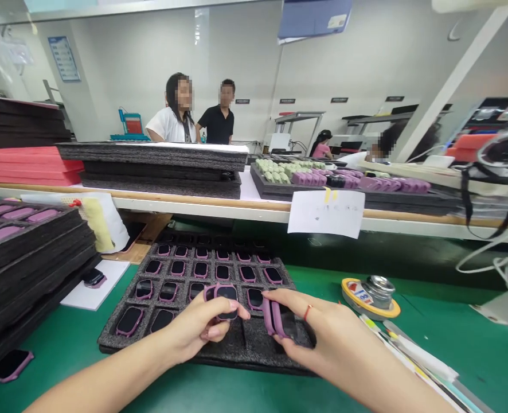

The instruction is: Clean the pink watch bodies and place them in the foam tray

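Observation:
Pinched between the thumb and fingers of my left hand [208, 321] is a purple-rimmed smartwatch body [227, 293] with a dark screen; a second purple edge shows beside it. My right hand [329, 324], with a red ring on one finger, grips a pair of purple smartwatch bodies [275, 318], side by side and on edge. Both hands are over the near part of a black foam tray [120, 310]. Its square pockets hold rows of similar watches [222, 272]. A few near pockets, between and below my hands, show bare foam.
Thick foam trays [34, 264] are stacked at left, with a loose watch [11, 365] near their base and another [94, 278] on a white card. A round yellow-rimmed container [370, 298] stands right. Above, a shelf carries foam sheets [159, 172] and green and purple pieces. People are beyond.

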`<state>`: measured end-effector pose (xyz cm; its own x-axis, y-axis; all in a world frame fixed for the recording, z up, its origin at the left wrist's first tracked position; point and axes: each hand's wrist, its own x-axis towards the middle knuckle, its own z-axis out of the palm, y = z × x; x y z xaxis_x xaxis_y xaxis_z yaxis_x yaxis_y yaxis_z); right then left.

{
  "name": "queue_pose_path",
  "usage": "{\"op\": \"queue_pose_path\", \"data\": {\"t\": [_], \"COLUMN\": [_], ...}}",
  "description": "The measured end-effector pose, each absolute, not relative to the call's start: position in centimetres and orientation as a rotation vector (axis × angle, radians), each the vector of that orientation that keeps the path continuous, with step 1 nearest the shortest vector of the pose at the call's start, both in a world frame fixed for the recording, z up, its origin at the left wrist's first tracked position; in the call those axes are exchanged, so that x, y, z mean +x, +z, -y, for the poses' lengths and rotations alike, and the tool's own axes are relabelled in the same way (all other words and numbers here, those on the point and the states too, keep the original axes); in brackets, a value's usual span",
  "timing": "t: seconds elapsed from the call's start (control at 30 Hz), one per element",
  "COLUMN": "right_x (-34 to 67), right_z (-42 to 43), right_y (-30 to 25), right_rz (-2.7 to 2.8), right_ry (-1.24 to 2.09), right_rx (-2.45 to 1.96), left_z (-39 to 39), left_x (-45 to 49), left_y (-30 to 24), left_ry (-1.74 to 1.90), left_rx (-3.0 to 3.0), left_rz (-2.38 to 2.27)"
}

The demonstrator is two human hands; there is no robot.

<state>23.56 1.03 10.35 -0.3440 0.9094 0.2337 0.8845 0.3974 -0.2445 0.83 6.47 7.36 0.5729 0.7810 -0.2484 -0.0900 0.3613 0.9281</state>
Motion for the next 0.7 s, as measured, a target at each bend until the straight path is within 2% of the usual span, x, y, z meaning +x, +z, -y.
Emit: {"op": "queue_pose_path", "data": {"t": [0.17,0.27,0.43,0.7], "right_x": [19.6,18.4,17.6,16.9], "right_z": [-1.5,-3.1,-5.5,-8.0], "right_y": [9.9,8.4,5.0,-0.9], "right_rz": [2.217,2.21,2.179,2.146], "right_ry": [0.029,0.128,0.545,0.42], "right_rx": [-1.117,-1.177,-1.379,-1.123], "left_z": [-6.6,-6.7,-7.3,-7.6], "left_x": [0.9,1.2,1.5,1.5], "left_y": [6.3,5.4,3.8,1.5], "left_ry": [0.718,0.731,0.733,0.759], "left_rx": [0.74,0.637,0.541,0.66], "left_rz": [-0.771,-0.772,-0.712,-0.687]}}
